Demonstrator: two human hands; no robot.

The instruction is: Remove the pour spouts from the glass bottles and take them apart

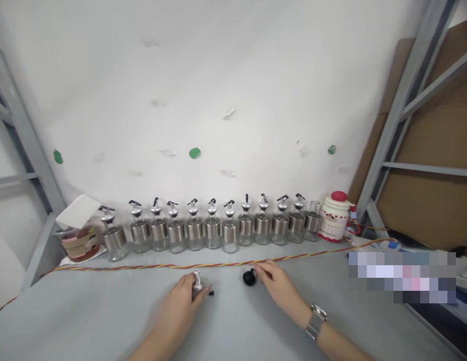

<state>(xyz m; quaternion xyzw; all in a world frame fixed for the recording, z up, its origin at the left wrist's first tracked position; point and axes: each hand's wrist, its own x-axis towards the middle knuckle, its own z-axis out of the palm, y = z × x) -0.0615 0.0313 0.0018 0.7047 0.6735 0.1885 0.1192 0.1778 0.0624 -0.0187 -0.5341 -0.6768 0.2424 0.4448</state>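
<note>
My left hand [182,296] is closed around a silver pourer cap [197,286], with a small black piece [211,293] showing beside the thumb. Its lower part is hidden by my fingers. Between the fingertips of my right hand [271,276] is a black round pourer part [249,277], held just over the grey tabletop [225,321]. Behind both hands stands a row of glass oil bottles with steel bands, such as one near the middle [229,231], topped with silver and black pourers. The bottle at the right end [312,223] has an uncovered neck.
A twisted red and yellow wire [143,267] runs across the table between hands and bottles. At the right stands a white jar with a red lid [334,220]. A clear container [81,245] sits far left under white paper [78,211]. Metal posts frame both sides.
</note>
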